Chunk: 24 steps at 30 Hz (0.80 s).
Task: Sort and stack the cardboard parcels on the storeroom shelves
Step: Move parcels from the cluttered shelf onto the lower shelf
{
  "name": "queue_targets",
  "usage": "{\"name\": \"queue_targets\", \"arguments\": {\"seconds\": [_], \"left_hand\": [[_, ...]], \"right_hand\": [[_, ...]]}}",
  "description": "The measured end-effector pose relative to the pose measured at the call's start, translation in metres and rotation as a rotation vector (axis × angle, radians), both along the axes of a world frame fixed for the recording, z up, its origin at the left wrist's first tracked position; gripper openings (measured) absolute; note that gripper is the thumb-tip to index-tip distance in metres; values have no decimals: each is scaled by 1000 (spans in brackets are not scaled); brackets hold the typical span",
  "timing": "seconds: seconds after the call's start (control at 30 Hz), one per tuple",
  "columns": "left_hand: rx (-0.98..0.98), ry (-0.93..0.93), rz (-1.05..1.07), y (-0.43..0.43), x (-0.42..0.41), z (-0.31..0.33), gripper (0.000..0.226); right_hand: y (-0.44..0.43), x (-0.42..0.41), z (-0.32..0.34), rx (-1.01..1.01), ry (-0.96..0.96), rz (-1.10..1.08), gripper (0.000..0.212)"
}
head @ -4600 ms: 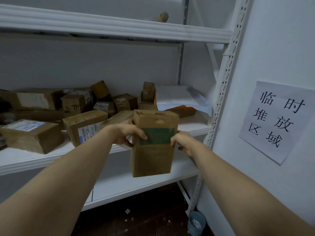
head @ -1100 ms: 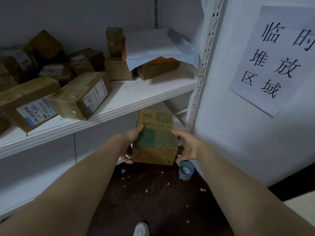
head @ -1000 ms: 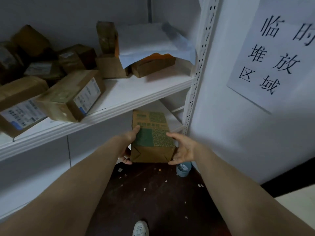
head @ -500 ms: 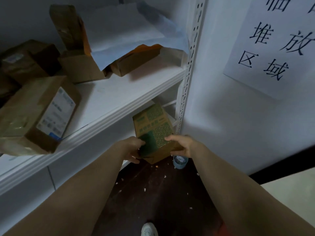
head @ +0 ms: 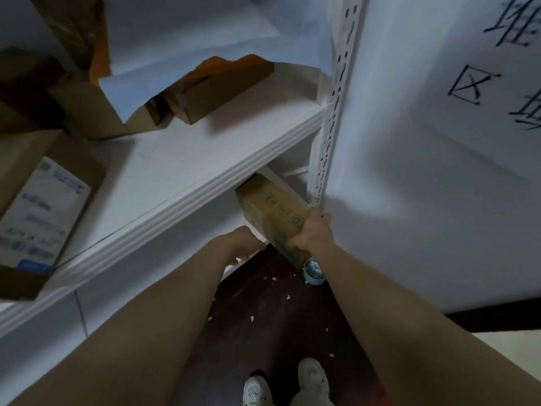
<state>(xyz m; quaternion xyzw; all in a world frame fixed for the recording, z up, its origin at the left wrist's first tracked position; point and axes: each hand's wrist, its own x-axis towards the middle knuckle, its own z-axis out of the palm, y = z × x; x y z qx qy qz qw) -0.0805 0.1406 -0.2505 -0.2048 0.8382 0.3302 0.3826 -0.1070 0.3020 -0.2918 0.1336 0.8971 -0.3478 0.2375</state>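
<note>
A brown cardboard parcel with green print point(head: 272, 210) is tilted, its far end under the edge of the white middle shelf point(head: 175, 200), next to the perforated upright point(head: 330, 127). My right hand point(head: 311, 232) grips the parcel's near end from the right. My left hand point(head: 243, 244) is at the parcel's lower left corner. Its fingers point down and away, so its grasp is hidden. On the middle shelf lie a labelled parcel point(head: 44, 212) at the left and another brown parcel point(head: 216, 89) partly under white wrapping paper point(head: 190, 33).
A white wall with a paper sign point(head: 497, 68) stands close on the right. On the dark floor, which is strewn with scraps, sits a small blue cup point(head: 314, 273) at the foot of the upright. My shoes point(head: 310, 379) are at the bottom.
The parcel has gone down from chest height and forward, turning onto its side, and its far end is now under the middle shelf. My view has dropped and closed in on the shelf.
</note>
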Motion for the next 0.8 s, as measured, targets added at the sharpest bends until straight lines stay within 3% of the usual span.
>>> {"name": "queue_targets", "arguments": {"seconds": [0.2,0.43,0.63,0.8], "left_hand": [[-5,11,84,1,-20,-6,21],[6,33,157,5,-29,-11,21],[12,43,174,5,-32,-14,22],[27,42,180,7,-39,-14,26]], "right_hand": [[3,-33,-16,-19,-11,-8,93],[5,-74,-39,-191,-131,-121,100],[3,-85,-32,-613,-276,-315,64],[7,-96,-33,-694,-294,-365,62]]}}
